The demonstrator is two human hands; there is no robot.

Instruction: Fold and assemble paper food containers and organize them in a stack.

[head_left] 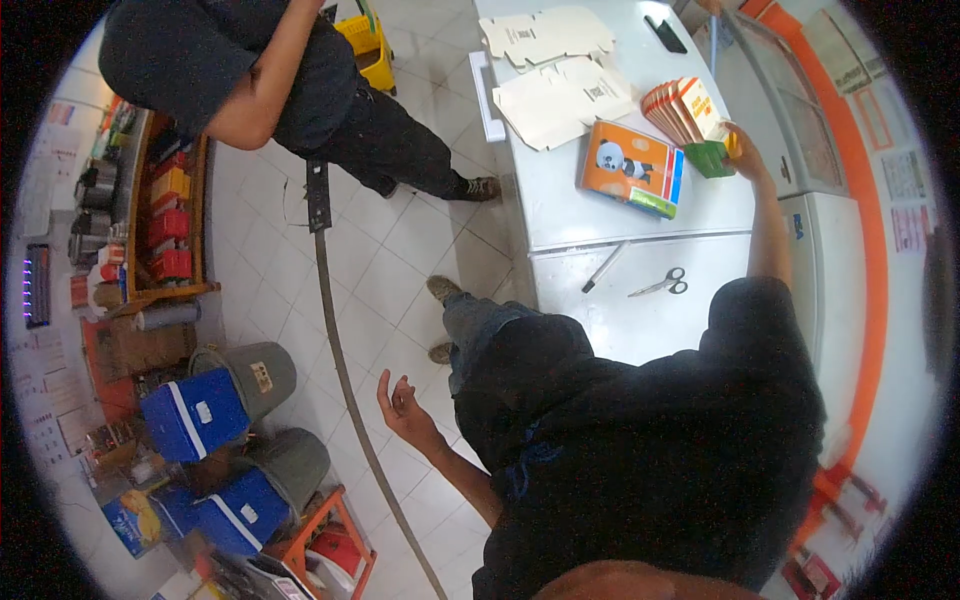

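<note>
My right hand [743,152] is at the far right of the white table, its fingers closed at the end of a fanned row of small orange-and-cream cartons [680,110]. It grips a green carton [710,160] at the near end of that row; the fingertips are partly hidden. Beside it lies an orange pack with a panda picture [628,165]. Away from the table, my left hand [408,412] hangs over the tiled floor, fingers apart and partly bent, with nothing in it.
On the white table [570,215] lie flat cream carton blanks [565,100], a dark phone [665,34], a marker [606,268] and scissors [660,284]. Another person [290,90] stands at the upper left near a yellow bucket [368,48]. Blue coolers [195,415] and grey bins [262,380] stand left.
</note>
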